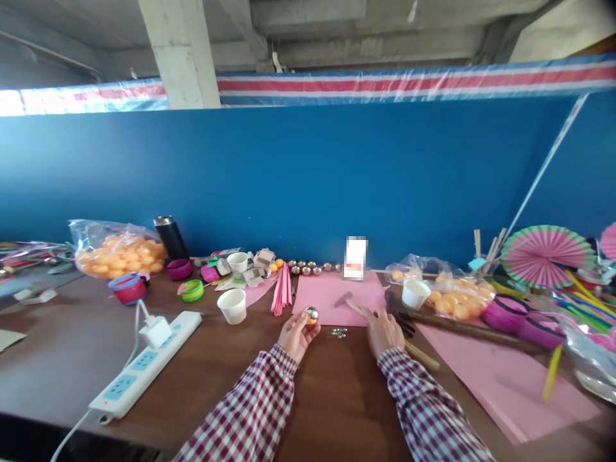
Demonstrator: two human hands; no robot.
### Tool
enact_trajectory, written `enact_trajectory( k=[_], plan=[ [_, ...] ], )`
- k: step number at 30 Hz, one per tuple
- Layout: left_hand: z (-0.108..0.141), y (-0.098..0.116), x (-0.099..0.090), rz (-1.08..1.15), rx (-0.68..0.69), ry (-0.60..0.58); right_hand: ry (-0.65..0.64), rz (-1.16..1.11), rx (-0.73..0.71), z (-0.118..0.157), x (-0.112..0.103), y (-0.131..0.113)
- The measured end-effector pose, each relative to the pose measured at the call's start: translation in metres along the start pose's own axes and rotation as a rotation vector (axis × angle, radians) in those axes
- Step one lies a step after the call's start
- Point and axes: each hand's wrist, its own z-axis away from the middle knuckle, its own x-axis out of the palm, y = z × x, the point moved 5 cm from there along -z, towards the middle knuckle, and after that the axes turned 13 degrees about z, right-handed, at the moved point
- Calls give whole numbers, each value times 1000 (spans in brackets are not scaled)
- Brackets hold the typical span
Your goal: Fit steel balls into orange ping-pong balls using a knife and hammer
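My left hand [299,336] is closed round a shiny silver ball [312,314], whose lower side looks orange; I cannot tell whether that is reflection. My right hand [386,332] has its fingers closed on the wooden handle of a hammer [355,306]. The hammer's head lies over a pink sheet [317,292]. Behind the right wrist a wooden handle end [423,355] sticks out; whether it belongs to the same hammer is hidden. Several small shiny metal pieces [339,333] lie on the table between my hands.
Several silver balls [315,270] line the sheet's back edge. White cups [231,306] stand on both sides. A power strip [147,362] lies left. Bags of orange balls [120,255], a black flask [171,239], a stick [471,330] and a paper fan [548,256] are farther out. A blue partition [289,173] closes the back.
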Motion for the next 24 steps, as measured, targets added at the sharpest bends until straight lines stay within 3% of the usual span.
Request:
enact_trajectory(
  k=[4,10,15,19,24],
  plan=[
    [7,2,-2,15,17,20,46,-71,-33,0,-1,-4],
    [3,-4,-5,57,9,47,234,-386,-296,9,-19,-44],
    [4,-4,-2,77,2,21,150,-463,-478,13,-17,-71],
    [8,-4,0,103,-9,25,113,-470,-518,13,-9,-72],
    [6,-5,1,140,-15,-9,171,-463,-553,11,5,-69]
  ],
)
